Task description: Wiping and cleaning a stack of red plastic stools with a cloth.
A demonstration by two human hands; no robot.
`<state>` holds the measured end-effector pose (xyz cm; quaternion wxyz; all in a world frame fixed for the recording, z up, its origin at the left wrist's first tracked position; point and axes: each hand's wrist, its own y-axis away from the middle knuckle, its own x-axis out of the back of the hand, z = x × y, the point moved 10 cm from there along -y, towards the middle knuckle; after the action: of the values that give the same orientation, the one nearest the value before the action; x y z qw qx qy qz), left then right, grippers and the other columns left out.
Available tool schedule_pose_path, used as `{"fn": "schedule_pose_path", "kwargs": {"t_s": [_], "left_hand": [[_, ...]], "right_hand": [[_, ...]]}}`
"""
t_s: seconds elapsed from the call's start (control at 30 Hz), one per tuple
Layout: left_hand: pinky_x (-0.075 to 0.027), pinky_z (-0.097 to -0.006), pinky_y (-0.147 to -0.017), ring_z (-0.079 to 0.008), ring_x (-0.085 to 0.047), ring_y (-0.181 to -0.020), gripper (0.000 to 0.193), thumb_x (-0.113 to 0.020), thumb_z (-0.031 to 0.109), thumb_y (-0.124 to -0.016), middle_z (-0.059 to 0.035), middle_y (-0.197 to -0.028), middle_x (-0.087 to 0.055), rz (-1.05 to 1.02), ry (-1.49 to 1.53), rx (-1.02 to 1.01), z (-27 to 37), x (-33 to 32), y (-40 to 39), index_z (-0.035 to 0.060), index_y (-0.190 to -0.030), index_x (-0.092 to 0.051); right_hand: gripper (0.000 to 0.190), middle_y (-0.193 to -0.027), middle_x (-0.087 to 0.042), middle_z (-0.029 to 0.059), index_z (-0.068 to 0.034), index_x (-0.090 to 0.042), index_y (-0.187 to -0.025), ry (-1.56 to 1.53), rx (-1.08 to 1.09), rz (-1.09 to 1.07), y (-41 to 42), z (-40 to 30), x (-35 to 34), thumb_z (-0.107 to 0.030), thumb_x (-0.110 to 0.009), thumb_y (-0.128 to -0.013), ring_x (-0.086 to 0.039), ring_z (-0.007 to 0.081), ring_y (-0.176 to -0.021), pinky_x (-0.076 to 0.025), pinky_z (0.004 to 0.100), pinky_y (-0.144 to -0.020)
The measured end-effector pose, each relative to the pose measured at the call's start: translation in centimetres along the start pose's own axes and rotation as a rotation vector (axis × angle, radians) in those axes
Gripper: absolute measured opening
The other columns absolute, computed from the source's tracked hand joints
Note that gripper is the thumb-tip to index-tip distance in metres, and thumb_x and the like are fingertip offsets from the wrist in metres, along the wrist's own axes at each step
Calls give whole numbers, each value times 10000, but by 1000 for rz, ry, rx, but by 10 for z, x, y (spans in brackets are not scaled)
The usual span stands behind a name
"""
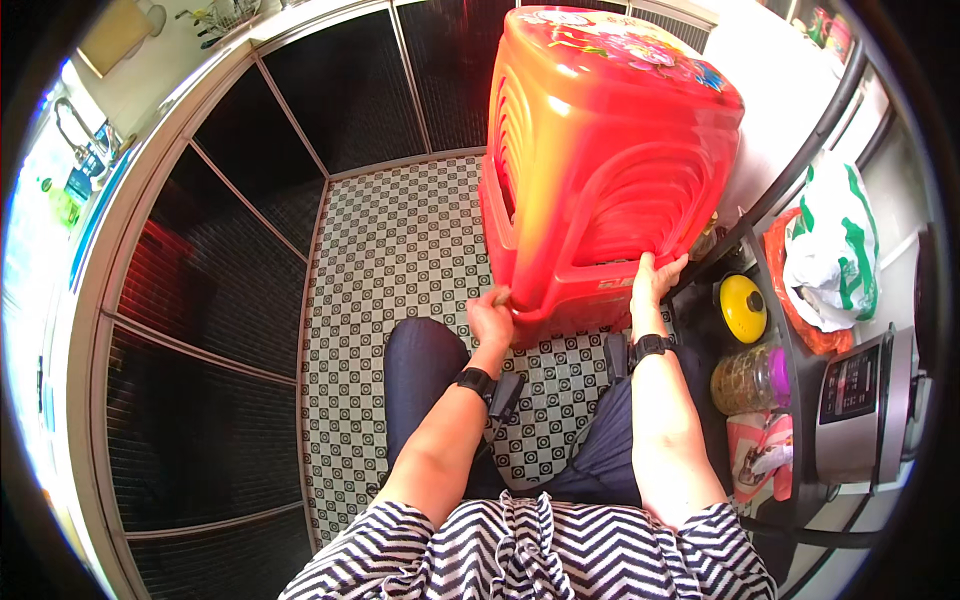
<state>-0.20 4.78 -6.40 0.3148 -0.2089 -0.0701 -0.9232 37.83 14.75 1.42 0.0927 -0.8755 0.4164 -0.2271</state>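
A red plastic stool point(540, 172) stands in front of me, apparently the top one of a nested stack, with a flower print on its seat point(637, 49). Curved ridges show through the side openings. My left hand point(491, 321) grips the lower rim at the near left corner, fingers curled around the edge. At the near right side, my right hand point(654, 279) holds the rim, its thumb lying on the outer face. The fingers under the plastic are hidden. Both wrists wear black straps.
Black-fronted cabinets point(210, 337) line the left and back beneath a counter. To my right, a dark rack point(757, 262) holds a yellow lid point(742, 309), a purple-capped jar point(750, 380), a plastic bag point(832, 247) and an electric cooker point(855, 412). The floor point(375, 285) is patterned.
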Motion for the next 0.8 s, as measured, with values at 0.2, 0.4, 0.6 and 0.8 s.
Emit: {"fn": "schedule_pose_path", "kwargs": {"t_s": [0.2,0.4,0.6,0.8], "left_hand": [[-470,-402,-815,-345,-572,-867,377,-545,-9,-753,-195,-879,-604,14,85,-253,-1,-14,-12,138,-1071,-685],[-469,-423,-822,-381,-568,-917,342,-552,22,-799,-210,-1030,-537,-124,-86,-126,-12,-33,-2,145,-1097,-667],[-464,-437,-838,-400,-565,-959,306,-555,64,-815,-211,-964,-561,-100,-139,-34,-16,-17,-1,132,-1093,-662],[-472,-403,-809,-355,-559,-890,400,-516,-33,-735,-177,-943,-558,176,177,-516,125,41,15,41,-1115,-618]], "right_hand": [[792,-1320,-442,267,35,-268,-1391,-64,-14,-11,6,-7,-10,-147,-668,-732,-445,400,-1225,-349,447,-1053],[833,-1353,-407,283,35,-226,-1422,-32,-42,-7,2,1,-5,-157,-669,-743,-421,405,-1244,-327,441,-1074],[834,-1350,-397,297,23,-226,-1426,-32,2,-45,6,-6,-14,-184,-677,-754,-401,411,-1258,-320,454,-1076],[842,-1359,-381,285,-9,-188,-1444,-40,-67,-48,1,5,-5,-187,-650,-763,-393,418,-1253,-327,468,-1069]]}}
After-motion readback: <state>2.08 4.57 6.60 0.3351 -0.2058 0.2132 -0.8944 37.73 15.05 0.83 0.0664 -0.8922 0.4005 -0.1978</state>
